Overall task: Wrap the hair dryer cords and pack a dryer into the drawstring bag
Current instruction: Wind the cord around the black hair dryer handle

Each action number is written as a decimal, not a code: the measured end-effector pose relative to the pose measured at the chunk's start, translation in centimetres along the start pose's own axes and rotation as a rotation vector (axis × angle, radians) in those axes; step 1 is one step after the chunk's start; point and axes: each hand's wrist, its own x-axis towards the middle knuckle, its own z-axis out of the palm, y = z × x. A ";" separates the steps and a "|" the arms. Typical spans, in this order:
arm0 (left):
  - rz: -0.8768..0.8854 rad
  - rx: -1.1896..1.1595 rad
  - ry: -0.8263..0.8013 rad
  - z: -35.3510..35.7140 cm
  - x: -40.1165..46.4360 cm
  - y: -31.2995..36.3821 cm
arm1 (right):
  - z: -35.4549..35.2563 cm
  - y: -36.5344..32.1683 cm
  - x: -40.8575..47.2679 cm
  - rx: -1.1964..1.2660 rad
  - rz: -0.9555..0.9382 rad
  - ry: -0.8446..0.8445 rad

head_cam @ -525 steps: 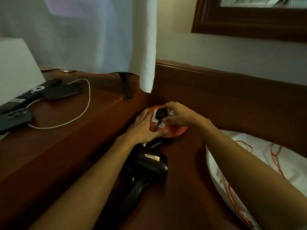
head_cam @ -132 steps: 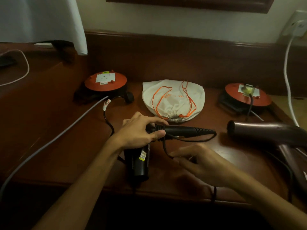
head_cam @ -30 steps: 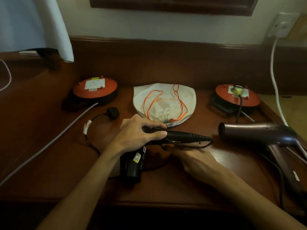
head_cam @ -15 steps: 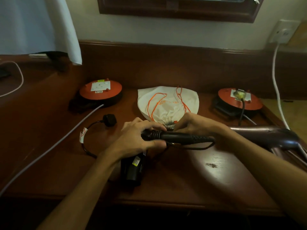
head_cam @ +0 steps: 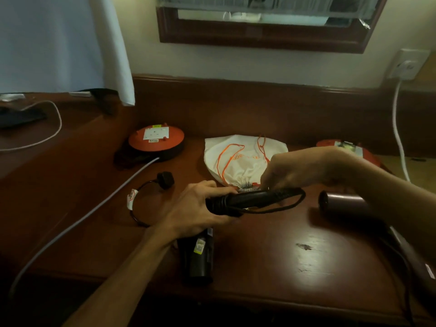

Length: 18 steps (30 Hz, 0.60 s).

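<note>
Right hand (head_cam: 290,171) has swung up over the black dryer (head_cam: 238,201), pinching the cord (head_cam: 278,210) into another loop. Left hand (head_cam: 198,208) grips its handle, just in front of the bag (head_cam: 238,159); plug (head_cam: 166,180) still trails, so wrapping isn't finished.

A brown wooden counter (head_cam: 271,260) shines where light falls on it. Behind it runs a dark wooden back rail (head_cam: 236,102) under a pale wall (head_cam: 146,53). A wood-framed mirror (head_cam: 264,36) hangs above. A white cloth (head_cam: 59,43) hangs at the left.
</note>
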 end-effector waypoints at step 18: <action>-0.060 0.426 -0.116 1.9 0.1 5.4 | 3.1 -3.7 -1.3 -0.069 -0.117 0.572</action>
